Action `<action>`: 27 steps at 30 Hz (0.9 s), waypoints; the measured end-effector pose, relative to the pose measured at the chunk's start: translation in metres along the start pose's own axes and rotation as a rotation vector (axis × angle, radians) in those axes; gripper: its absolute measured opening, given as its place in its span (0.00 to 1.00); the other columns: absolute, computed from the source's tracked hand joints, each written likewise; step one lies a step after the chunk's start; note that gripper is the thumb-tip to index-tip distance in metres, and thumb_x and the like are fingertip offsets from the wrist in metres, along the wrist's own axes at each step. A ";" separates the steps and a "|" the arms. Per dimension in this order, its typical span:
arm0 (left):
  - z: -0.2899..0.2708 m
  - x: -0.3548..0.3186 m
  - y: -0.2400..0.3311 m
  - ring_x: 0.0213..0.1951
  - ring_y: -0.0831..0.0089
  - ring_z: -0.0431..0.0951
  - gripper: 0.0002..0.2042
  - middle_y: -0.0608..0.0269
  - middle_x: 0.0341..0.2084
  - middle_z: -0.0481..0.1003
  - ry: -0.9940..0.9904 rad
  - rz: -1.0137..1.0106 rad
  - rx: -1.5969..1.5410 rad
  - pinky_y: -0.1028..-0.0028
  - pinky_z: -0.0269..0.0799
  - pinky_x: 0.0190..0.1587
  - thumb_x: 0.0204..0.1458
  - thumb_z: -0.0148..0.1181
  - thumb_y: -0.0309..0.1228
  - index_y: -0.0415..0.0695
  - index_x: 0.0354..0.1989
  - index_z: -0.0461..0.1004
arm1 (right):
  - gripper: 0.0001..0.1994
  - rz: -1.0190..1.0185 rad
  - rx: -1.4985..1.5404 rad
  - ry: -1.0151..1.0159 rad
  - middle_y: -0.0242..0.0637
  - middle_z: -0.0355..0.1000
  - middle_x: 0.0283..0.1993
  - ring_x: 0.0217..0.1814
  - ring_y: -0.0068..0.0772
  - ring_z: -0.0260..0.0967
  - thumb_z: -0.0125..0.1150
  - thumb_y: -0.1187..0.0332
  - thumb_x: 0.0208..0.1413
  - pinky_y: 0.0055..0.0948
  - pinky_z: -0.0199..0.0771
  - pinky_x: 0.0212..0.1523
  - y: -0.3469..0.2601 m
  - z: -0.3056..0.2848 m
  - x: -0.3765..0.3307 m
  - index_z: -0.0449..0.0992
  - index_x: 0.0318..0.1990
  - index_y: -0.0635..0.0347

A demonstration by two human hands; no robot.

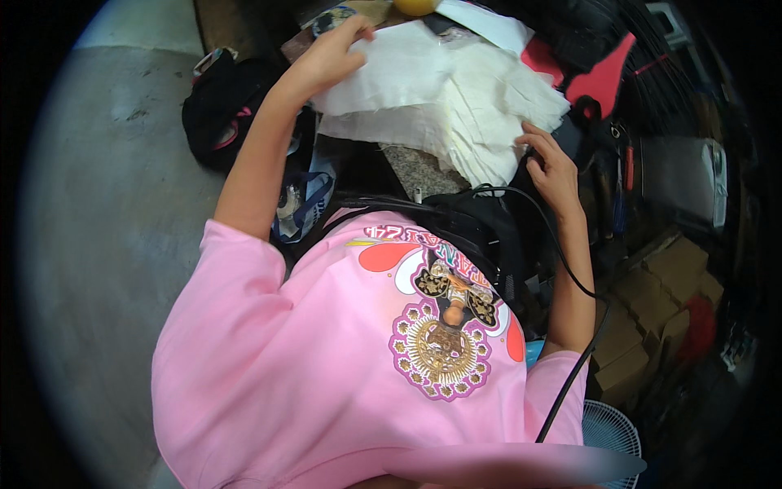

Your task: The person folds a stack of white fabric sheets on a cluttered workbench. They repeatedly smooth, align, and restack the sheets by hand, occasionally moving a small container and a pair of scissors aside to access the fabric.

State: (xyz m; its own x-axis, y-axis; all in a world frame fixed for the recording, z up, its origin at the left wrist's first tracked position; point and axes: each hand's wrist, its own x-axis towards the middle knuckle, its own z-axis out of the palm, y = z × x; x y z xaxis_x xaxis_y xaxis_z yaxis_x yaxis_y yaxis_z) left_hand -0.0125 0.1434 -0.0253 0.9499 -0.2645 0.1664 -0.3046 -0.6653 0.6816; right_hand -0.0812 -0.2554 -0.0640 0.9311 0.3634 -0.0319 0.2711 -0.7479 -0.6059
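Head view, looking down past a pink shirt (269, 367) with a printed round emblem and lettering on its front. Both arms reach up the frame to a pile of thin white cloth (501, 90), which lies between the two hands at the top centre. Right part of the pile creased and bunched; left part a smoother white sheet (391, 73), partly see-through. Cannot tell how many layers.

Left hand (332, 59) over the left edge of the smooth sheet. Thumb and forefinger apart, a gap between them; the other fingers largely hidden. Right hand (555, 169) at the right lower edge of the creased cloth, fingers bent and loosely spread, thumb apart from them. Cannot tell whether its fingertips touch the cloth.

Around the work: speckled grey slab (419, 167) below the cloth; red piece (607, 77) to its right; yellow round object (417, 6) above, cut by the dark rim. Black bag (216, 110) left of the left forearm, blue bag (314, 196) below it. Black cable (562, 253) runs down across the right forearm. Cardboard boxes (631, 314) lower right, fan (615, 436) below them. Grey floor (114, 204) along the left.
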 end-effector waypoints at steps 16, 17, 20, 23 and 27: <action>0.125 0.044 0.084 0.48 0.55 0.76 0.12 0.57 0.42 0.76 -0.412 0.354 0.316 0.60 0.74 0.48 0.50 0.54 0.21 0.44 0.42 0.77 | 0.17 -0.006 0.020 -0.028 0.25 0.72 0.62 0.33 0.29 0.75 0.53 0.73 0.48 0.27 0.75 0.38 0.003 -0.006 0.007 0.78 0.46 0.47; 0.135 0.050 0.083 0.47 0.55 0.77 0.14 0.57 0.42 0.76 -0.430 0.348 0.312 0.59 0.74 0.48 0.50 0.53 0.21 0.45 0.44 0.76 | 0.18 -0.025 0.038 -0.017 0.27 0.71 0.63 0.32 0.28 0.74 0.53 0.74 0.48 0.26 0.75 0.38 0.005 -0.005 0.008 0.78 0.47 0.47; 0.150 0.059 0.078 0.45 0.54 0.79 0.18 0.56 0.42 0.76 -0.392 0.374 0.239 0.58 0.75 0.45 0.51 0.53 0.23 0.49 0.51 0.75 | 0.21 -0.011 0.239 0.084 0.33 0.65 0.69 0.31 0.22 0.72 0.53 0.76 0.47 0.24 0.74 0.39 0.018 -0.001 0.014 0.78 0.49 0.48; 0.154 0.064 0.081 0.44 0.53 0.80 0.23 0.56 0.43 0.76 -0.427 0.348 0.255 0.58 0.76 0.45 0.52 0.53 0.25 0.55 0.58 0.73 | 0.26 0.077 0.414 0.161 0.41 0.57 0.74 0.31 0.16 0.69 0.53 0.79 0.47 0.20 0.73 0.39 0.033 -0.002 0.020 0.74 0.57 0.52; 0.153 0.072 0.089 0.44 0.53 0.80 0.26 0.56 0.45 0.75 -0.575 0.301 0.393 0.58 0.76 0.45 0.52 0.54 0.26 0.59 0.62 0.71 | 0.28 0.231 0.592 0.268 0.39 0.61 0.69 0.34 0.17 0.71 0.52 0.81 0.50 0.18 0.73 0.38 0.039 -0.007 0.018 0.68 0.62 0.55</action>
State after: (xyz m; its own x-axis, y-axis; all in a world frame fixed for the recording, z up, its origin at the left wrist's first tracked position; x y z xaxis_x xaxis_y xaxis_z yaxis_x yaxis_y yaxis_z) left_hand 0.0179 -0.0416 -0.0619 0.6683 -0.7251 -0.1662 -0.6501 -0.6778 0.3434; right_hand -0.0521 -0.2820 -0.0822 0.9978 0.0245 -0.0615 -0.0499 -0.3327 -0.9417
